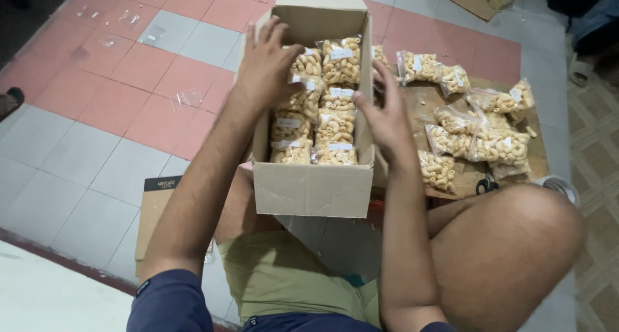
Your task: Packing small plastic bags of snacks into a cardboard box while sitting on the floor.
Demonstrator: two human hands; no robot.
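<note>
From the head view I see the cardboard box point(313, 189) in the centre of the frame, open at the top and packed with two rows of clear snack packets point(329, 122) bearing white labels. My left hand point(265, 64) rests on the box's upper left wall, fingers spread wide, gripping nothing, fingertips over the packets at the far end. My right hand point(385, 116) hovers just beside the box's right wall, palm open, fingers loosely apart and empty. To the right of the frame, loose packets point(480, 141) lie on a wooden board point(419, 103). A flattened carton point(155, 209) lies at lower left on the tiled floor point(97, 112).
</note>
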